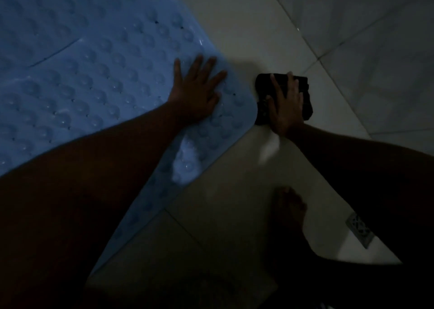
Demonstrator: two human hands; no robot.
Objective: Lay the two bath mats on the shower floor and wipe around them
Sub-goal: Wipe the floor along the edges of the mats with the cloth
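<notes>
Blue rubber covers the upper left of the dim view: two bath mats lying flat on a pale tiled shower floor [234, 158]. The near mat [112, 92] is studded with rows of round bumps and small holes, and its long axis runs diagonally, from the lower left up toward the upper right. Its rounded corner points to the right, ending just beside the cloth. A second mat [40, 15] lies behind it, at the upper left; a thin dark seam marks where the two meet edge to edge.

The left hand [197, 92] rests palm down on the near mat, close to that rounded corner. Its fingers are spread wide and flat, pointing up and to the right, pressing on the rubber and grasping nothing. The bare forearm stretches back across the mat to the lower left.

The right hand [285, 104] lies flat on top of a dark folded cloth [303, 90], fingers extended over it and pinning it to the tile. The cloth sits on the floor just off the mat's corner, touching or nearly touching its edge; the light is too low to tell which.

A bare foot [290, 205] stands on the tile below the right arm. A small square metal floor drain [359, 229] shows at the lower right.
</notes>
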